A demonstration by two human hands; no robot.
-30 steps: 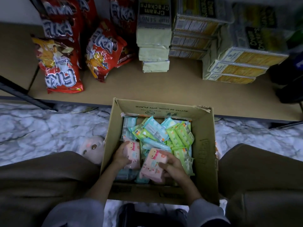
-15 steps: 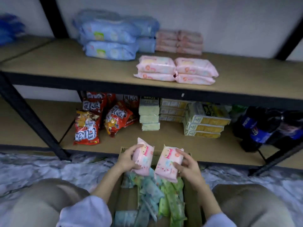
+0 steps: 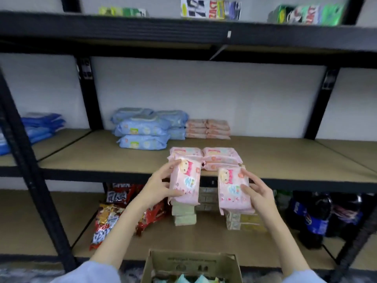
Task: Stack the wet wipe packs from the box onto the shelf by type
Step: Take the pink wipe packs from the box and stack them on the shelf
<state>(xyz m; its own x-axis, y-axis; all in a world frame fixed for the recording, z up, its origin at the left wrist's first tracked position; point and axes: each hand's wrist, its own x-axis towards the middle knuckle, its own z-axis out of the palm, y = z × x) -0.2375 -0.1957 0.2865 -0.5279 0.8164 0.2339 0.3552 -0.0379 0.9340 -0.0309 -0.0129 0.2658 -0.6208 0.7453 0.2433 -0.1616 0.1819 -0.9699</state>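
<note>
Red snack bags (image 3: 114,213) leaning on the bottom board at left, one lettered FIKA. Beside them, pale green cracker packs (image 3: 183,215) stacked flat, then yellow-edged boxes (image 3: 244,222) piled further right. Dark soda bottles (image 3: 318,217) with blue labels at far right. Up top, blurred green and white cartons (image 3: 306,14) in a row. Black steel uprights (image 3: 34,180) against a white wall (image 3: 224,92).

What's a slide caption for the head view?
Left hand and right hand each hold a pink wet wipe pack before the shelf's matching pink stacks.
</note>
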